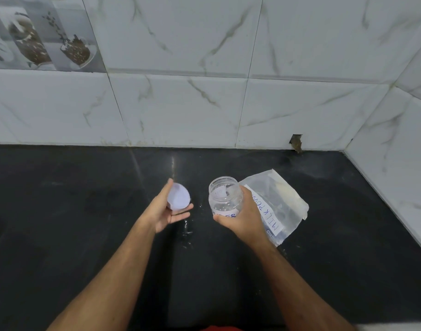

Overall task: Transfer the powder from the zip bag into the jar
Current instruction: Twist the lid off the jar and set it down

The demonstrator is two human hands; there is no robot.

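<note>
Two bare hands are seen over the dark, smooth stone counter (85, 211). The clear, round plastic jar (225, 197), uncapped, is gripped by the curled right hand (242, 217); its pale round lid (178, 196) is held in the left hand (165, 210). The crinkled transparent zip bag (278, 201), labelled and containing pale powder, is laid flat just behind the jar.

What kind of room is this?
Most likely a home kitchen: a dark stone counter, marble-look wall tiles with a food picture, and a bag labelled milk powder.
</note>
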